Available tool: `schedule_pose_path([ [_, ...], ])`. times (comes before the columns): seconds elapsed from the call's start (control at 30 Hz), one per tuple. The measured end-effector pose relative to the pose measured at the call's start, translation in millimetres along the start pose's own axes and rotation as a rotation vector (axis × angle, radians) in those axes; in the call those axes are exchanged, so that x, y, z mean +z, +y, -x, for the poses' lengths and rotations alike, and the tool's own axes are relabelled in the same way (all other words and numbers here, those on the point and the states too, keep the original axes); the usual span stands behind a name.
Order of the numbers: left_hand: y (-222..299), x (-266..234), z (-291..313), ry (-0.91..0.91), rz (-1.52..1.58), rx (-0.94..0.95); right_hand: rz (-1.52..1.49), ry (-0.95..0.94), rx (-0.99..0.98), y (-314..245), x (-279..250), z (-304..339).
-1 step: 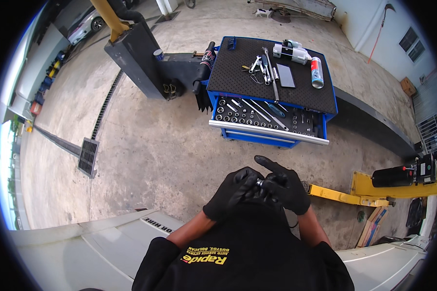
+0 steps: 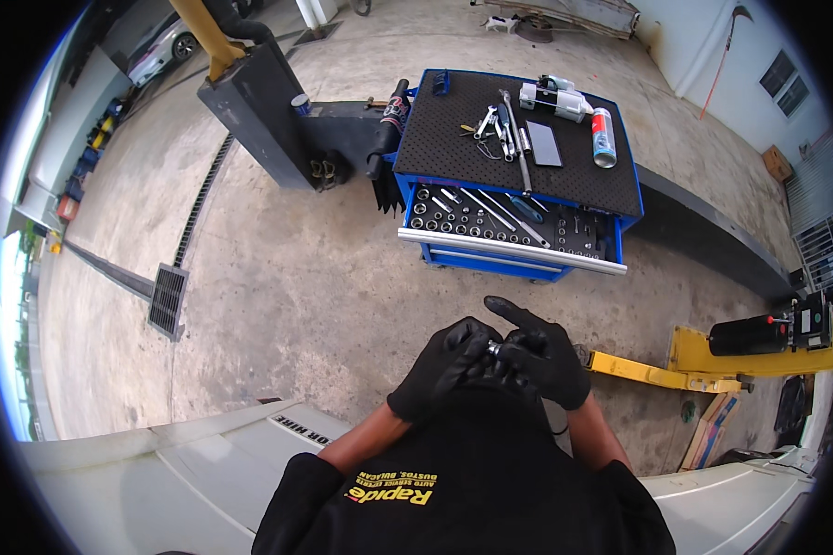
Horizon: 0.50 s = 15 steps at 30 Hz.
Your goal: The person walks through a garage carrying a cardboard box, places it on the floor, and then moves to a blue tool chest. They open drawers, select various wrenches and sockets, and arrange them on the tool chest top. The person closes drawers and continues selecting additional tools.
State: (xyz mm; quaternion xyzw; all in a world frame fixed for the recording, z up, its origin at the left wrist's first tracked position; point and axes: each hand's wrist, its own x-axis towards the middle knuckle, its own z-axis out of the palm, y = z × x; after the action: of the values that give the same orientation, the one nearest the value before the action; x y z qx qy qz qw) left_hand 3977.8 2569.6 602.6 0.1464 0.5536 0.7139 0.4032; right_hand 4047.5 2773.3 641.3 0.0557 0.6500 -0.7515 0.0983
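My left hand (image 2: pixel 442 368) and my right hand (image 2: pixel 548 363), both in black gloves, meet in front of my chest. Pinched between their fingers is a small shiny metal piece (image 2: pixel 494 349), mostly hidden; its exact kind cannot be made out. My right index finger sticks out away from it, toward the upper left. Beyond my hands stands a blue tool cart (image 2: pixel 518 268) with its top drawer (image 2: pixel 514 253) pulled out. Rows of sockets (image 2: pixel 447 228), extension bars and a blue-handled tool (image 2: pixel 526 208) lie in that drawer.
On the cart's black mat are wrenches (image 2: pixel 506 131), a ratchet (image 2: pixel 526 173), a dark-screened phone (image 2: pixel 545 145), a spray can (image 2: pixel 603 139) and a silver motor-like part (image 2: pixel 555 100). A yellow lift arm (image 2: pixel 652 372) reaches in from the right. White vehicle panels (image 2: pixel 213 472) lie close beside me.
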Motion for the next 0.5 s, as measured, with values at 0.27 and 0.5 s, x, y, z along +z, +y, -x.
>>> schedule_pose_path([
  [0.27, 17, 2, -12, -0.053, 0.083, 0.004, 0.114, 0.033, -0.186, 9, -9, -11],
  [0.5, 61, -28, -126, -0.129, 0.108, -0.035, 0.145, -0.001, -0.211, -20, -81, -92],
])
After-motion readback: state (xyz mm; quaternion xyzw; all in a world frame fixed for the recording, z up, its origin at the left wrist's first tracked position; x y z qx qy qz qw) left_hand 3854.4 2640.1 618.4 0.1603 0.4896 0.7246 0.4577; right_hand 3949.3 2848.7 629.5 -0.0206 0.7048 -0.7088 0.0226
